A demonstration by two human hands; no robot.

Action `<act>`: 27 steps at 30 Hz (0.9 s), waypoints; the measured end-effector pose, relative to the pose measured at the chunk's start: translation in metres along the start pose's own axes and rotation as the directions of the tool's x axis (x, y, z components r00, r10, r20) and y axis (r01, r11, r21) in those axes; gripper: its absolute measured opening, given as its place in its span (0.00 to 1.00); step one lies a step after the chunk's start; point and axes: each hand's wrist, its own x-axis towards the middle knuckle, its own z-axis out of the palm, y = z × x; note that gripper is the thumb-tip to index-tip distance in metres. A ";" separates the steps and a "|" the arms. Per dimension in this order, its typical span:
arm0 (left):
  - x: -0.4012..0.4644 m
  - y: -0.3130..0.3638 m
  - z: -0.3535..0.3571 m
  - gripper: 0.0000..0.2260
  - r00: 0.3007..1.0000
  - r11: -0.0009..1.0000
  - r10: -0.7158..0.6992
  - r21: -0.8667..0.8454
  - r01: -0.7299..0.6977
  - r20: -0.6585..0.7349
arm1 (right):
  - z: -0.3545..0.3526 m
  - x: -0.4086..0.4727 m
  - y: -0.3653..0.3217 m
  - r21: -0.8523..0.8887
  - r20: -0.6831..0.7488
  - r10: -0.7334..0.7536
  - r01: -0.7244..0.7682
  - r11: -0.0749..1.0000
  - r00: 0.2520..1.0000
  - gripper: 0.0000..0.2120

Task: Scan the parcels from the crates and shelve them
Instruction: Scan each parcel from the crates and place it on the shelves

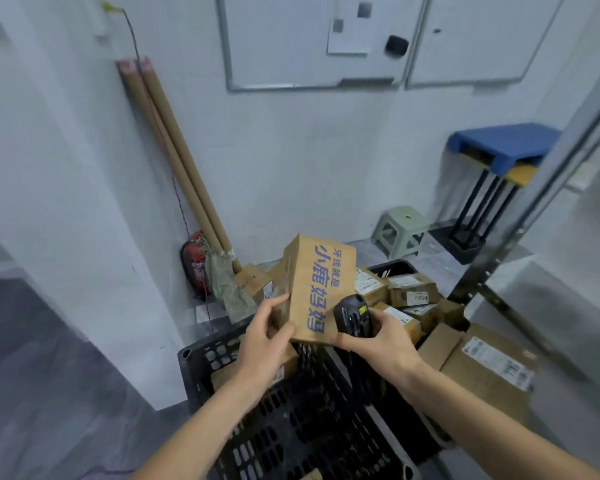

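A brown cardboard parcel with purple printed characters is held above a black plastic crate. My left hand grips its left lower corner, thumb on the near side. My right hand holds a black handheld scanner against the parcel's right edge, thumb tip under the box. Another small parcel lies inside the crate. A second black crate behind holds several labelled brown parcels.
Larger boxes sit on the floor at right beside a grey metal shelf upright. Cardboard tubes and a red extinguisher lean at the wall. A green stool and a blue stool stand behind.
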 end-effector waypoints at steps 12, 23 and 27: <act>-0.062 0.150 0.025 0.12 0.952 0.951 0.299 -0.058 -0.303 -0.070 | -0.082 -0.102 -0.120 -0.021 -0.089 -0.245 0.244 0.969 0.965 0.21; -0.149 0.264 0.050 0.19 0.904 0.898 0.426 -0.099 -0.428 -0.039 | -0.151 -0.204 -0.201 -0.107 -0.139 -0.395 0.383 0.917 0.908 0.20; -0.171 0.300 0.051 0.14 0.874 0.870 0.486 -0.090 -0.485 -0.015 | -0.167 -0.232 -0.224 -0.108 -0.142 -0.425 0.412 0.905 0.894 0.22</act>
